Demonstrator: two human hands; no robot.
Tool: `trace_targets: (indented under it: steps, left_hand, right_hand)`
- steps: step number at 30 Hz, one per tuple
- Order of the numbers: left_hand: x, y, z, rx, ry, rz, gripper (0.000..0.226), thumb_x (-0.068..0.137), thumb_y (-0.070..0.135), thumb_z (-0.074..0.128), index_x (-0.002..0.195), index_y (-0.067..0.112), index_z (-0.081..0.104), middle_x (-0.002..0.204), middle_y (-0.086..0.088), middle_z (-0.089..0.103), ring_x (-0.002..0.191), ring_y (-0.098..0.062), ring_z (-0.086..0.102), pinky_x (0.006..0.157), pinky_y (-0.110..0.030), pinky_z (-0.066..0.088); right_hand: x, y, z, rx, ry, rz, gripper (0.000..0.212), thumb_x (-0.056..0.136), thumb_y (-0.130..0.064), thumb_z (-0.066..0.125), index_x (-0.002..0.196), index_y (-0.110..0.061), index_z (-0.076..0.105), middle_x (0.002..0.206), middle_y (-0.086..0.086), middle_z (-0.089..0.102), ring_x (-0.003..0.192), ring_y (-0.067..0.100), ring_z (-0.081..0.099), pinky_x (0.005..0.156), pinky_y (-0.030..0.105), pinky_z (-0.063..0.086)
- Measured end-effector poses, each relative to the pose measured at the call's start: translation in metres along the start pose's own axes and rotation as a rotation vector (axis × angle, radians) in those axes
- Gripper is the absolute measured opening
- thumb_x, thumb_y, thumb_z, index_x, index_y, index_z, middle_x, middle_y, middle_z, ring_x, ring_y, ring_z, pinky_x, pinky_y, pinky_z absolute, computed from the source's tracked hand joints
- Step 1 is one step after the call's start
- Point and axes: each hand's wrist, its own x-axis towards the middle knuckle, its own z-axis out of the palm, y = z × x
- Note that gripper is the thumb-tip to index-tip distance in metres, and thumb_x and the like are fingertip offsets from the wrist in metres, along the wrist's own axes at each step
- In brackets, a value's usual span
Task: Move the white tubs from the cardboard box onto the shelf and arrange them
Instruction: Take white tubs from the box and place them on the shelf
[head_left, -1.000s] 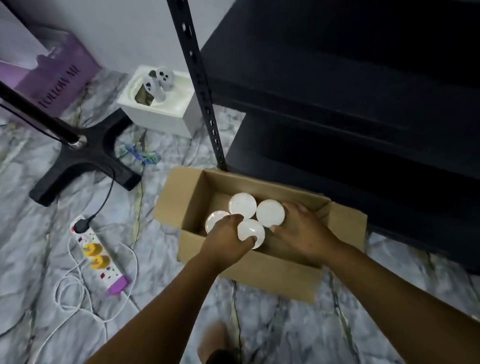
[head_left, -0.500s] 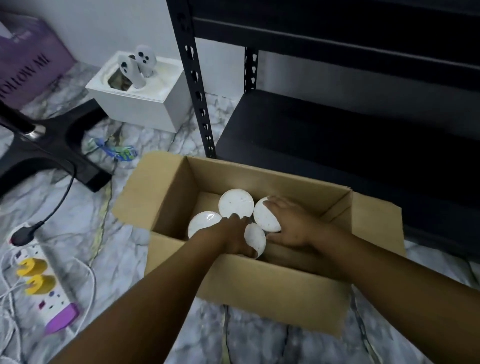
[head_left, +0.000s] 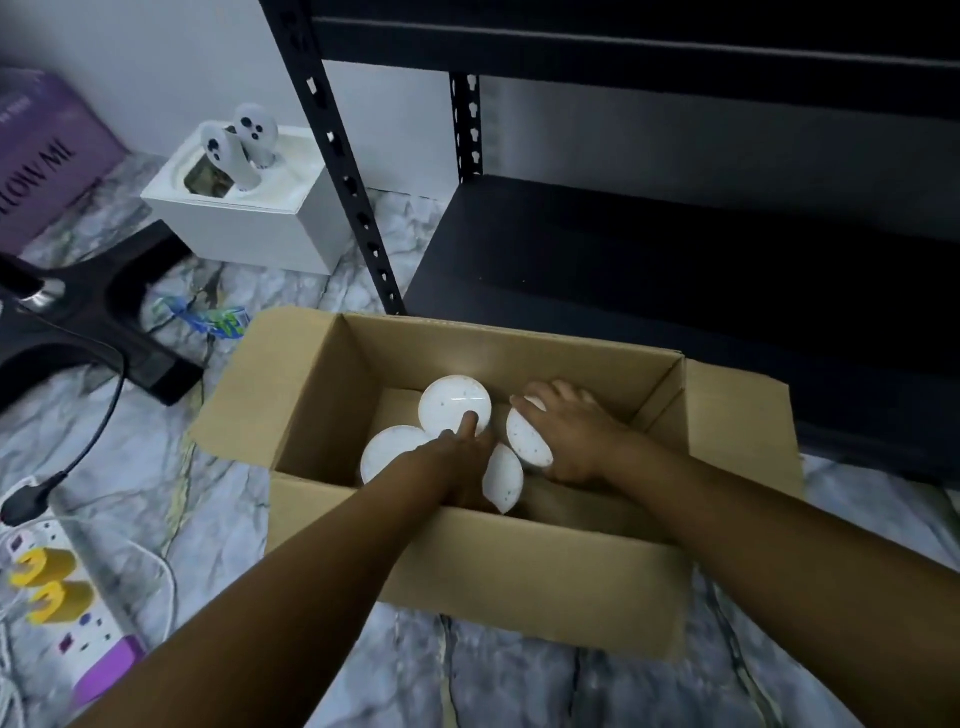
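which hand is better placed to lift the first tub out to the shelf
Probably the right hand. It already wraps a tilted white tub on the side of the cardboard box nearest the black shelf. The left hand sits between the other tubs, one finger resting on a lid.

Before you: cardboard box (head_left: 519, 582) on the floor, four tubs (head_left: 455, 402) inside; shelf (head_left: 675, 270) behind it; power strip (head_left: 78, 623) left.

My left hand (head_left: 457, 457) hides most of 1 white tub (head_left: 503, 477). The purple box (head_left: 47, 171) is cut off at the left edge.
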Motion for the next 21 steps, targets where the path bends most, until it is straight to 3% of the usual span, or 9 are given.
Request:
trace_targets:
  steps: [3,8,13,16,21]
  left_hand:
    - [0.004,0.012,0.002,0.056,0.061,-0.021,0.104,0.076,0.046,0.073,0.151,0.014,0.008,0.155,-0.014,0.009,0.124,-0.042,0.046,0.097,-0.048,0.043]
    - [0.003,0.022,0.003,0.177,0.109,-0.035,0.099,0.082,0.045,0.065,0.150,0.006,0.005,0.155,-0.019,0.010,0.125,-0.040,0.048,0.099,-0.044,0.043]
    - [-0.004,0.020,-0.002,0.055,0.066,-0.034,0.096,0.075,0.047,0.071,0.146,0.010,0.018,0.149,-0.014,0.019,0.122,-0.042,0.047,0.096,-0.046,0.043]
    - [-0.013,0.015,-0.010,-0.034,0.129,-0.010,0.102,0.069,0.050,0.074,0.147,0.014,0.018,0.143,-0.010,0.028,0.121,-0.038,0.045,0.094,-0.045,0.044]
    - [-0.038,0.003,-0.029,-0.105,0.219,0.010,0.102,0.068,0.052,0.071,0.147,0.020,0.015,0.145,-0.001,0.024,0.126,-0.030,0.038,0.097,-0.040,0.043]
  right_hand:
    - [-0.003,0.002,0.000,0.025,0.000,0.015,0.091,0.080,-0.044,0.066,0.150,-0.024,0.011,0.155,0.005,0.009,0.140,0.026,0.012,0.112,0.042,0.023]
    - [-0.006,0.003,0.002,0.057,0.029,0.044,0.091,0.079,-0.043,0.067,0.149,-0.025,0.012,0.153,0.006,0.015,0.139,0.026,0.016,0.112,0.040,0.025]
    - [-0.015,0.003,-0.004,0.090,0.077,0.087,0.094,0.075,-0.054,0.065,0.148,-0.023,0.015,0.149,0.005,0.021,0.136,0.026,0.020,0.110,0.040,0.025]
    - [-0.024,0.006,-0.011,0.132,0.113,0.097,0.097,0.073,-0.052,0.068,0.148,-0.023,0.014,0.148,0.005,0.020,0.137,0.026,0.020,0.110,0.039,0.026]
    - [-0.035,0.006,-0.027,0.190,0.176,0.111,0.099,0.073,-0.058,0.067,0.149,-0.023,0.013,0.148,0.004,0.021,0.135,0.024,0.023,0.110,0.037,0.028]
